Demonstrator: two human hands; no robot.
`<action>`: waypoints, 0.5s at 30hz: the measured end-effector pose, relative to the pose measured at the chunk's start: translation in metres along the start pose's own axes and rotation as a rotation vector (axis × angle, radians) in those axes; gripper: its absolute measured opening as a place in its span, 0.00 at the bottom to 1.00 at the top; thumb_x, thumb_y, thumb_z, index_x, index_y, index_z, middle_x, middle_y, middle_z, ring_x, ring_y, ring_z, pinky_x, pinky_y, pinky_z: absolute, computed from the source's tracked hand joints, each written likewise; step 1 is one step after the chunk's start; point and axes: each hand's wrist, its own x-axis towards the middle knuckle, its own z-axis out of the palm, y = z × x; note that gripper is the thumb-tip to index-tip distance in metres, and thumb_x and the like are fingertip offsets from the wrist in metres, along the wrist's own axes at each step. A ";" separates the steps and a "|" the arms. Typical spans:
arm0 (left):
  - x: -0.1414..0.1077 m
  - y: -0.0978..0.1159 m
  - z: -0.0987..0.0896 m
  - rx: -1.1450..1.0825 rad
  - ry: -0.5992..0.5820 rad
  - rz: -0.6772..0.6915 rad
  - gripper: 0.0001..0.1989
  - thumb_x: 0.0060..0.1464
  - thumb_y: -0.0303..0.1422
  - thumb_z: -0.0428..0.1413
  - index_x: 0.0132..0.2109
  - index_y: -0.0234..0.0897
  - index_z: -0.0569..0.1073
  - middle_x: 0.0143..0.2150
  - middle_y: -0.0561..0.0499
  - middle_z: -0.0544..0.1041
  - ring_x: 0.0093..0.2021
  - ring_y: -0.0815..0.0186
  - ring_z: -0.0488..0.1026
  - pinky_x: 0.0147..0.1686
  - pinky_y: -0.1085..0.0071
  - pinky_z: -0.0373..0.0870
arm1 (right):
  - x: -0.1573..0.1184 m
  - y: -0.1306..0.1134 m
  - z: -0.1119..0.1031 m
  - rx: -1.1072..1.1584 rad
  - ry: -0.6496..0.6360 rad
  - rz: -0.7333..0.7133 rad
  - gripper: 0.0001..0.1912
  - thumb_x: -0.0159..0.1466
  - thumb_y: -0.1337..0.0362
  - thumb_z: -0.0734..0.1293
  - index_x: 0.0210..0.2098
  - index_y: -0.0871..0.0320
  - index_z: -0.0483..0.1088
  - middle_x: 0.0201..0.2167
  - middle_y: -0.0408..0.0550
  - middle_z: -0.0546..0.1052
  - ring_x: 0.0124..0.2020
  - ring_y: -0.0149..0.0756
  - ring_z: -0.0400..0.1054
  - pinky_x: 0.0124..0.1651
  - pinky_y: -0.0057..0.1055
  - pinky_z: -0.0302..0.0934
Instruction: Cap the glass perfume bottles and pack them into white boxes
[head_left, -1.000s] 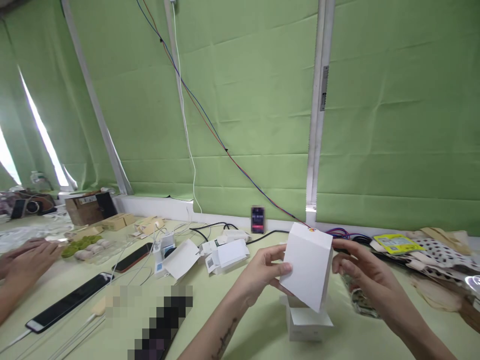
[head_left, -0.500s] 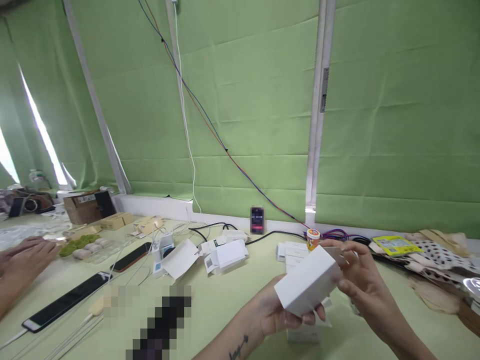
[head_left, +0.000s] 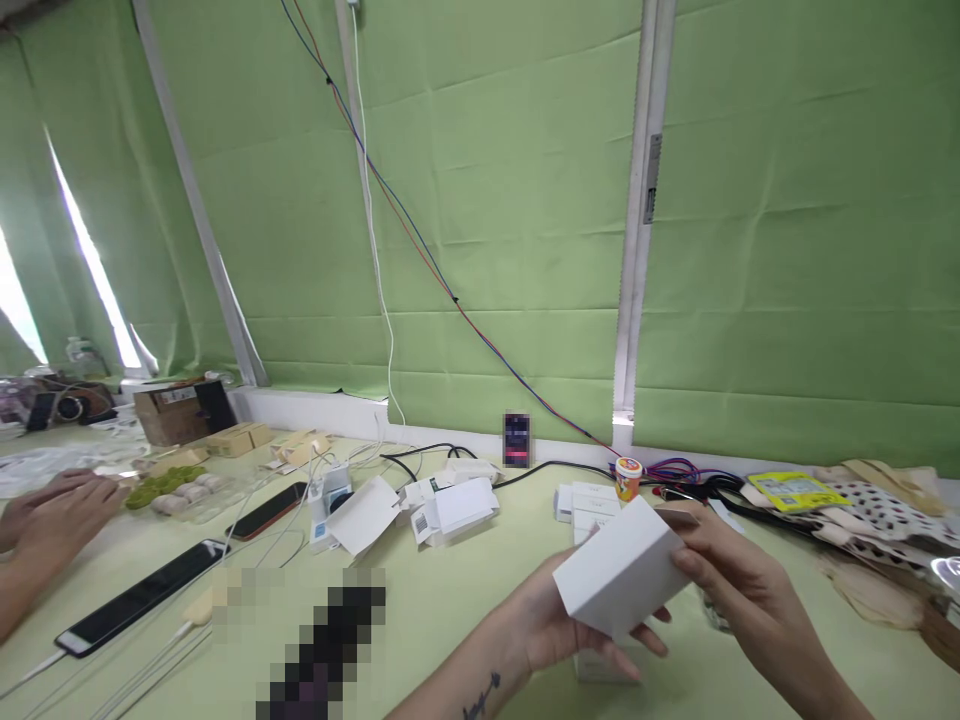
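A small white cardboard box (head_left: 619, 570) is held tilted above the table. It rests in my left hand (head_left: 540, 610), whose palm is beneath it and whose fingertips show under its lower edge, some of them spread. My right hand (head_left: 739, 580) grips the box's right end, thumb at the front and the other fingers behind a shaded flap there. What the box contains is hidden. Beneath my hands lies another white box (head_left: 607, 668), partly covered. Behind them is a row of white boxes (head_left: 592, 500), next to a small orange tub with a white lid (head_left: 628, 478).
Opened white boxes (head_left: 457, 510) and white cables lie mid-table. Two phones, one a long dark phone (head_left: 142, 595), lie to the left. Another person's hands (head_left: 67, 510) are at the far left near a green tray (head_left: 163, 487). Fabric and a yellow packet (head_left: 799, 490) are at right.
My right hand has closed in on the box's right end, its fingers less spread. My left fingers have loosened and stretched out under the box, which stays nearly in place.
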 end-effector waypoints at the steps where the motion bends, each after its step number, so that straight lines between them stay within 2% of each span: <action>1: -0.002 0.004 0.001 -0.002 -0.035 -0.012 0.41 0.53 0.61 0.43 0.56 0.27 0.70 0.45 0.34 0.75 0.37 0.53 0.76 0.28 0.62 0.74 | 0.000 0.000 0.000 -0.009 0.004 0.004 0.09 0.66 0.62 0.63 0.37 0.48 0.75 0.46 0.45 0.76 0.46 0.39 0.70 0.42 0.23 0.65; 3: -0.009 0.012 0.003 0.031 -0.077 -0.003 0.47 0.50 0.65 0.41 0.59 0.30 0.66 0.50 0.32 0.73 0.43 0.49 0.75 0.33 0.56 0.74 | -0.001 -0.001 -0.001 -0.014 0.006 0.016 0.08 0.66 0.62 0.63 0.36 0.49 0.75 0.45 0.45 0.76 0.45 0.39 0.70 0.42 0.23 0.65; 5: -0.016 0.018 0.005 0.098 -0.090 0.023 0.48 0.45 0.65 0.48 0.60 0.31 0.65 0.51 0.32 0.73 0.44 0.50 0.74 0.35 0.58 0.73 | -0.001 -0.003 -0.001 -0.005 -0.009 0.034 0.08 0.66 0.61 0.63 0.37 0.49 0.75 0.45 0.46 0.75 0.45 0.39 0.70 0.41 0.23 0.65; 8: -0.020 0.021 0.007 0.176 -0.090 0.026 0.43 0.43 0.57 0.60 0.58 0.30 0.68 0.45 0.35 0.76 0.40 0.56 0.74 0.36 0.61 0.72 | -0.001 -0.007 0.001 0.022 -0.048 0.063 0.08 0.67 0.61 0.63 0.38 0.49 0.75 0.46 0.47 0.73 0.47 0.41 0.69 0.42 0.25 0.66; 11: -0.017 0.017 0.007 0.161 -0.063 0.018 0.37 0.44 0.51 0.62 0.54 0.27 0.71 0.39 0.38 0.77 0.37 0.58 0.74 0.34 0.64 0.72 | -0.001 -0.009 0.002 0.089 -0.067 0.091 0.09 0.66 0.60 0.63 0.34 0.49 0.76 0.47 0.48 0.71 0.49 0.42 0.68 0.43 0.26 0.67; 15: -0.014 0.013 0.006 0.133 -0.062 0.025 0.35 0.44 0.48 0.63 0.53 0.25 0.71 0.38 0.38 0.76 0.36 0.59 0.74 0.31 0.66 0.72 | -0.003 -0.009 0.005 0.222 -0.041 0.166 0.10 0.65 0.56 0.64 0.33 0.49 0.77 0.51 0.49 0.66 0.54 0.46 0.65 0.41 0.27 0.69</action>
